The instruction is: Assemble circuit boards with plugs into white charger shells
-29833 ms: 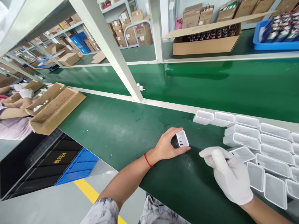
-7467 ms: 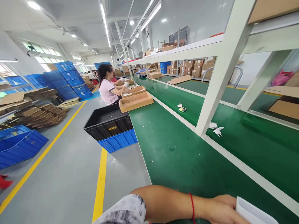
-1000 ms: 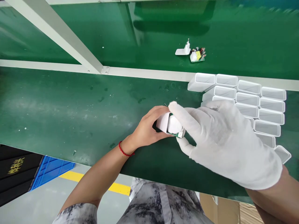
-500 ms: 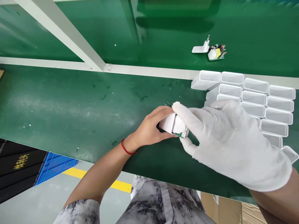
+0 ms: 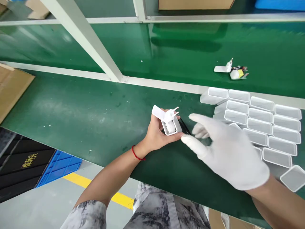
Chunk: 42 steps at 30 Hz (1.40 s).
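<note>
My bare left hand [image 5: 156, 133], a red cord at its wrist, is wrapped round a white plastic charger housing [image 5: 178, 126]. Its open end faces up, with white material inside. Over that opening sits a white plug cap [image 5: 168, 115], tilted, its two metal pins pointing right. Something thin and black [image 5: 184, 125] shows beside the housing, too unclear to name. In a white glove, my right hand [image 5: 214, 146] is just right of the housing, fingers apart, slightly blurred, with nothing visible in it.
Rows of empty white housings [image 5: 259, 125] stand at the right of the green bench [image 5: 83, 111]. Behind the rail lie another plug cap [image 5: 222, 68] and a circuit board with parts [image 5: 238, 73]. Cardboard [image 5: 14, 89] lies at the left; a black-and-blue crate [image 5: 35, 162] stands below.
My right hand has moved off the housing and its fingers have spread. The plug cap now shows over the housing's opening. The camera's view has tilted up.
</note>
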Tool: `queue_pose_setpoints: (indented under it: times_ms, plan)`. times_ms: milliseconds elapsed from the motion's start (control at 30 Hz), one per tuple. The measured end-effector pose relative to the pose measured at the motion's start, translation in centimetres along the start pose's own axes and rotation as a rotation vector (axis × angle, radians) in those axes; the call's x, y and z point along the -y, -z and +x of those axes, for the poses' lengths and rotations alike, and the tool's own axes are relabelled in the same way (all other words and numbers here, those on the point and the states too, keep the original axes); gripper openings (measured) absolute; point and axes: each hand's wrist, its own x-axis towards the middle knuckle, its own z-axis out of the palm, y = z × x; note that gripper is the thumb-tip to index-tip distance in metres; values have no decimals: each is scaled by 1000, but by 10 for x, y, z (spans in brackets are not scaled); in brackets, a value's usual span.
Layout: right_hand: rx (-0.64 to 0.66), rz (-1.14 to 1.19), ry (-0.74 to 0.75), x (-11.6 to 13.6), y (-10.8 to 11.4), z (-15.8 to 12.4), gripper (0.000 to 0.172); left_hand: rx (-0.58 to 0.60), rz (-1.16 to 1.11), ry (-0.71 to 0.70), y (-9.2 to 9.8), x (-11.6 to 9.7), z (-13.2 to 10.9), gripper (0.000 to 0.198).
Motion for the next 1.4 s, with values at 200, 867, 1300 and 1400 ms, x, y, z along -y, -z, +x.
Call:
queue_pose_setpoints:
  times_ms: [200,867,1300,1400]
  plan:
    - [311,609,-70,-1,-35,9,43,-84,281,-163,7,1,0,71]
    - [286,1061,-300,-10,-38,13,27,247,-204,325,23,-21,9,62]
    - [335,1050,-367,-11,-45,16,43,139,175,-8,17,-19,1,51]
    - [294,1070,-353,-9,-45,14,46,112,207,-77,14,-19,-1,47]
